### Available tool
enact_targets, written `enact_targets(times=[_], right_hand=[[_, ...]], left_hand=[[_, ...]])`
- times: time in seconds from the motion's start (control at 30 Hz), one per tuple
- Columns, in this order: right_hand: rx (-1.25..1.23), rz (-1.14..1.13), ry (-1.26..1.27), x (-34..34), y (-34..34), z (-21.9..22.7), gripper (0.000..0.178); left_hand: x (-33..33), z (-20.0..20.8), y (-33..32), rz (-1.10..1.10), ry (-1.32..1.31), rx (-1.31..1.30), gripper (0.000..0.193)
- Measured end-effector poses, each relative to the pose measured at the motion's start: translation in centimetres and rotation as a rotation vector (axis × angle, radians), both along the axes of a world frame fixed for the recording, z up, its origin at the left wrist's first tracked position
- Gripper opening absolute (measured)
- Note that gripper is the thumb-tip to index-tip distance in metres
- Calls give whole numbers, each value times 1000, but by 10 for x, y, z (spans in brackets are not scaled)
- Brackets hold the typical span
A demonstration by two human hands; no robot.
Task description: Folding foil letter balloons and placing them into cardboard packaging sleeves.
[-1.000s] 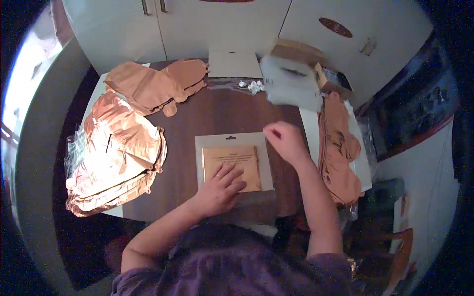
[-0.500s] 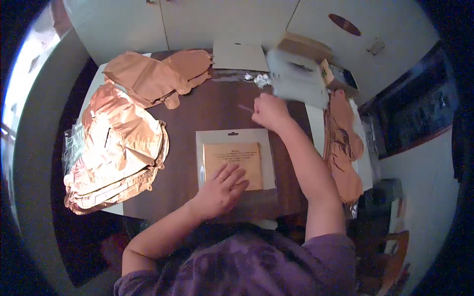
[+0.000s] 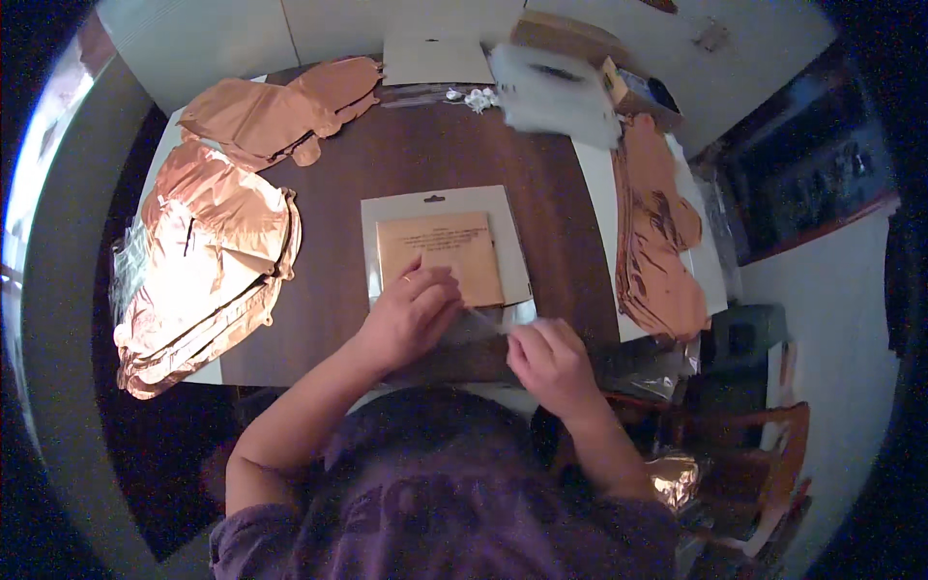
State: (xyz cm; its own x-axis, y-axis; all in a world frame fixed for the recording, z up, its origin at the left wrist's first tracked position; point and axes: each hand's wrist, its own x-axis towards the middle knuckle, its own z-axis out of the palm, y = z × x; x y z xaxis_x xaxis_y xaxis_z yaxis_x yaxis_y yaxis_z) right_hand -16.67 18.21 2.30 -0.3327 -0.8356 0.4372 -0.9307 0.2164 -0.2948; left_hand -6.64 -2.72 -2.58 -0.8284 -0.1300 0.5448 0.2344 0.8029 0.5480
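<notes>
A folded copper-coloured foil piece (image 3: 435, 246) with dark print lies on a white backing card (image 3: 425, 204) with a hanging slot, apparently in a clear sleeve. My left hand (image 3: 411, 314) is over the card's lower left part, fingers curled together; what they grip is hidden. Just right of the card's bottom edge, my right hand (image 3: 553, 362) is closed in a pinch on a thin, pale, straw-like stick (image 3: 482, 317). The stick points from the right fingertips toward the left hand, and its far end is hard to make out.
Shiny copper foil piles (image 3: 208, 261) lie at the left, with a flat one (image 3: 251, 121) behind. More copper foil (image 3: 657, 232) lies at the right. Small white pieces (image 3: 478, 99), a stack of clear bags (image 3: 551, 92) and an open box (image 3: 638, 97) are at the back.
My right hand has come back from the far side of the table to the card's lower edge, bringing the thin stick. My left hand stays over the card. The view has shifted.
</notes>
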Motion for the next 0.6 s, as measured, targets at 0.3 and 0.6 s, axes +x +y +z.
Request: enact_targets(times=[0.3, 0.6], right_hand=[[-15, -206, 127, -16, -22, -19, 21], [129, -53, -121, -44, -14, -19, 45]], left_hand=[[0, -5, 3, -23, 12, -12, 18], [0, -1, 0, -71, -11, -83, 16]])
